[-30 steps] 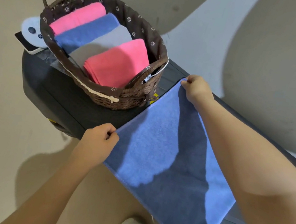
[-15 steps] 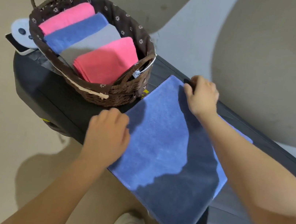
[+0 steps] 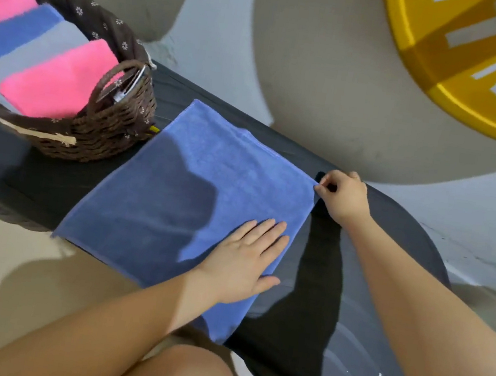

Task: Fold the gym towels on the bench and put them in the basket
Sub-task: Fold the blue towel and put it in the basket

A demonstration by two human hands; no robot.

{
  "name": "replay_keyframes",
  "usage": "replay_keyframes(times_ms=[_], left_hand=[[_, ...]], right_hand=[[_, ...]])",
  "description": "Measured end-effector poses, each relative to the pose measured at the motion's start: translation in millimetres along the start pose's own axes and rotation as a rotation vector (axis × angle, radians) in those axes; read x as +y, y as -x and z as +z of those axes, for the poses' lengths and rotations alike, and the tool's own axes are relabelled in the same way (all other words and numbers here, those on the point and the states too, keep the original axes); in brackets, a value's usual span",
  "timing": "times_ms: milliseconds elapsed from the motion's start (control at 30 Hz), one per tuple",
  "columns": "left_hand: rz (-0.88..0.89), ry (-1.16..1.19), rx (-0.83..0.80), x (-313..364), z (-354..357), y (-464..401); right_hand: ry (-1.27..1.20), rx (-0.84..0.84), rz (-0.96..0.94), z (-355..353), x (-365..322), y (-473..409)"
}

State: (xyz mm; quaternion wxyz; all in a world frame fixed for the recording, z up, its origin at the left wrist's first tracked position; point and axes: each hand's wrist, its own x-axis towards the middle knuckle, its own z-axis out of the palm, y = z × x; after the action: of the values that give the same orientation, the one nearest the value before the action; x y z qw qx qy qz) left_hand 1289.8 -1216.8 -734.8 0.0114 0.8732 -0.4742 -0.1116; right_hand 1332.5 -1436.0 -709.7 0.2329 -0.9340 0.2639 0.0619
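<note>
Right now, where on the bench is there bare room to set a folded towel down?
Bare bench lies right of the blue towel, beyond the right hand, towards the rounded end. A narrower strip shows in front of the basket. The basket itself is crowded with folded towels; the left hand presses the blue towel flat.

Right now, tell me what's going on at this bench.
A person is folding a blue towel spread across the dark bench. The left hand presses flat on the towel's near part, while the right hand pinches its far right corner. Beside it, the wicker basket already holds folded pink, blue and grey towels. This one is not yet in the basket.
</note>
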Motion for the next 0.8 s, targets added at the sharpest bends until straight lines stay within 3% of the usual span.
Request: replay_keyframes(times_ms=[133, 267, 400, 500, 633, 800], left_hand=[[0.004, 0.043, -0.011, 5, 6, 3], [-0.065, 0.104, 0.016, 21, -1, -5], [0.013, 0.2, 0.035, 31, 2, -16], [0.06, 0.231, 0.024, 36, -1, -25], [0.162, 0.457, -0.048, 36, -13, -27], [-0.031, 0.278, 0.172, -8, -8, -12]], right_hand=[[-0.007, -0.045, 0.001, -10, -2, -8], [0.185, -0.05, -0.018, -18, -9, -14], [0.214, -0.036, 0.013, -23, -13, -25], [0.216, 0.047, 0.083, -28, -10, -30], [0.205, 0.189, 0.103, -26, 0, -26], [0.254, 0.24, -0.106, 3, 1, 3]])
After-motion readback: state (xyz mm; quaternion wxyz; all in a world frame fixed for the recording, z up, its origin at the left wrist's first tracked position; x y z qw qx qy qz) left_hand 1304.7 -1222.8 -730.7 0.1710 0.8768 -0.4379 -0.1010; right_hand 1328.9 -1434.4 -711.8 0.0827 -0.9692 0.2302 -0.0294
